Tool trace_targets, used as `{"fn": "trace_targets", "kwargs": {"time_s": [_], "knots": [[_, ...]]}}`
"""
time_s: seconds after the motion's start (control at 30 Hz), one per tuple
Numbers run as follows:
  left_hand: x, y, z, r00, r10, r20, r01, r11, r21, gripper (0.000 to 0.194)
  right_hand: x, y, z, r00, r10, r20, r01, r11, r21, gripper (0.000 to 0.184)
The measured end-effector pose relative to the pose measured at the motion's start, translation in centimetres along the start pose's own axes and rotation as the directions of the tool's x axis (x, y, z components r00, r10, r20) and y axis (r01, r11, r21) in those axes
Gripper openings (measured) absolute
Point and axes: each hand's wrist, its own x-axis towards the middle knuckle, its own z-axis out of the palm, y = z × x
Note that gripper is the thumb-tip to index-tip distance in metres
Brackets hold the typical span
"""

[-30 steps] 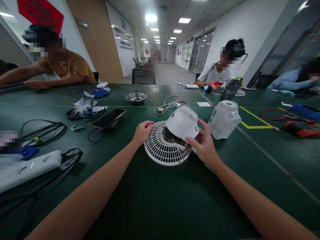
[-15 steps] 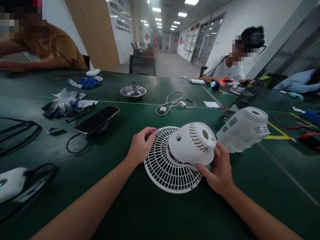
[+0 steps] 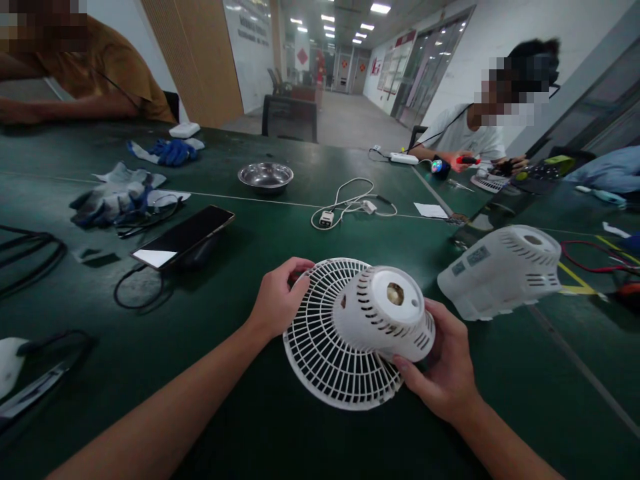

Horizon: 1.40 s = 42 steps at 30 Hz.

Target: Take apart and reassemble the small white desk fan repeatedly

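A white round fan grille (image 3: 320,363) lies tilted low over the green table. On it sits a white slotted motor housing (image 3: 357,327), its round end hole turned toward me. My left hand (image 3: 275,300) pinches the grille's upper left rim between thumb and fingers. My right hand (image 3: 447,363) is closed round the right side of the housing, thumb in front near the grille; some of its fingers are hidden behind. A similar white plastic housing (image 3: 500,277) stands on the table to the right, apart from my hand.
Beyond the grille lie a white cable (image 3: 345,207) and a steel bowl (image 3: 265,177). At left are a phone (image 3: 187,233), work gloves (image 3: 115,197) and black cables (image 3: 30,253). A person in white (image 3: 465,130) works across the table; another in brown (image 3: 120,73) sits at far left.
The motor housing has turned and tipped, so its end hole now faces me more and the silver knob on its side no longer shows. Both hands keep their hold. The view has shifted slightly.
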Motion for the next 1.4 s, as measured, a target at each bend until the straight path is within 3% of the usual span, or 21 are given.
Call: {"fn": "trace_targets", "kwargs": {"time_s": [0.13, 0.37, 0.57, 0.7, 0.77, 0.87, 0.93, 1.0, 1.17, 1.4], "knots": [[-0.1, 0.0, 0.0, 1.000, 0.001, 0.010, -0.001, 1.000, -0.001, 0.026, 0.6, -0.8, -0.2, 0.998, -0.044, 0.041, 0.047, 0.996, -0.077, 0.086], [-0.1, 0.0, 0.0, 1.000, 0.008, 0.009, -0.008, 1.000, 0.009, 0.025, 0.8, -0.9, -0.9, 0.991, 0.051, 0.125, -0.032, 0.988, -0.154, 0.085], [-0.3, -0.1, -0.1, 0.999, 0.035, 0.019, -0.036, 0.999, 0.028, 0.026, 0.6, -1.0, -1.2, 0.992, 0.075, 0.106, -0.055, 0.981, -0.187, 0.081], [-0.6, 0.2, -0.3, 0.997, 0.069, 0.019, -0.071, 0.993, 0.099, 0.028, 0.5, -1.5, -1.2, 0.988, 0.098, 0.119, -0.075, 0.980, -0.185, 0.081], [-0.8, 0.7, -0.5, 0.993, 0.117, 0.023, -0.120, 0.967, 0.224, 0.032, 0.5, -1.5, -1.2, 0.985, 0.117, 0.123, -0.095, 0.980, -0.174, 0.081], [-1.4, 2.0, -0.6, 0.946, 0.302, 0.120, -0.324, 0.855, 0.404, 0.041, 0.5, -1.4, -1.2, 0.983, 0.139, 0.120, -0.124, 0.985, -0.124, 0.081], [-1.9, 2.9, -0.4, 0.874, 0.377, 0.305, -0.475, 0.795, 0.378, 0.048, 0.5, -1.3, -1.2, 0.983, 0.145, 0.113, -0.137, 0.988, -0.071, 0.079], [-2.5, 3.7, -0.1, 0.825, 0.398, 0.401, -0.541, 0.762, 0.355, 0.060, 0.5, -1.2, -1.2, 0.985, 0.138, 0.106, -0.135, 0.990, -0.036, 0.078], [-4.0, 4.7, 0.1, 0.822, 0.423, 0.382, -0.560, 0.725, 0.401, 0.082, 0.3, -2.0, -0.9, 0.989, 0.094, 0.110, -0.087, 0.994, -0.070, 0.076], [-4.9, 4.1, -0.7, 0.844, 0.439, 0.308, -0.529, 0.774, 0.346, 0.070, 1.8, -3.4, 0.0, 0.972, 0.096, 0.215, -0.072, 0.991, -0.114, 0.078]]}}
